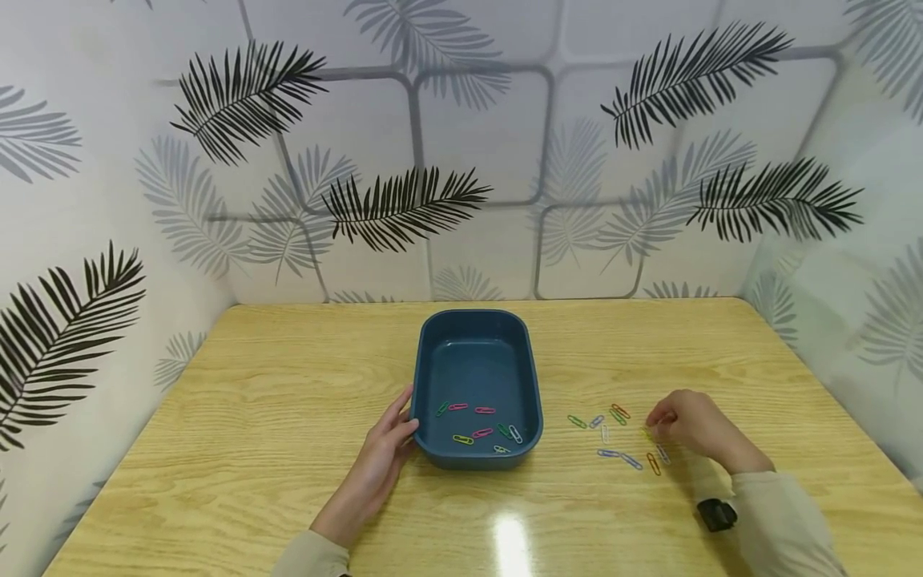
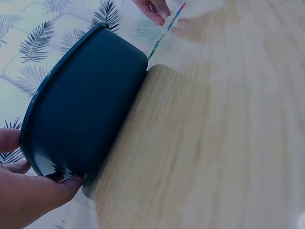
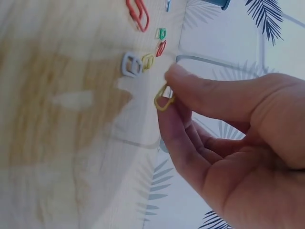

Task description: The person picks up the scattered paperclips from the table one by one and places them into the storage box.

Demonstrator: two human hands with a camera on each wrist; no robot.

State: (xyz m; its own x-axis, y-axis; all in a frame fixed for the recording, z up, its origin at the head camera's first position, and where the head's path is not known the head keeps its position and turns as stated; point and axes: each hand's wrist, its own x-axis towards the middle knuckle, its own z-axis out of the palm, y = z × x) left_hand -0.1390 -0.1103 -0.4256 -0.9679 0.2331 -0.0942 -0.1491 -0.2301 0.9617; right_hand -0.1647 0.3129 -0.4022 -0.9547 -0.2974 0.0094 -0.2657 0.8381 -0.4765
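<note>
A dark blue tray (image 1: 476, 328) stands on the table with several coloured paper clips in its near half. My left hand (image 1: 380, 458) rests against the tray's near left corner, its fingers (image 2: 71, 187) touching the outer wall. Over on the right, my right hand (image 1: 695, 425) pinches a yellow paper clip (image 3: 159, 104) between thumb and forefinger, just above the table. Loose clips lie around and to the left of that hand, among them an orange one (image 1: 653, 464), a white one (image 1: 605, 433) and a green one (image 1: 576, 421).
The wooden table (image 1: 324, 353) ends at a wall with a leaf pattern (image 1: 476, 256), which also rises at both sides. Inside the tray are pink, green, yellow and white clips, including a pink clip (image 1: 485, 410). A dark band (image 1: 717, 514) sits on the right wrist.
</note>
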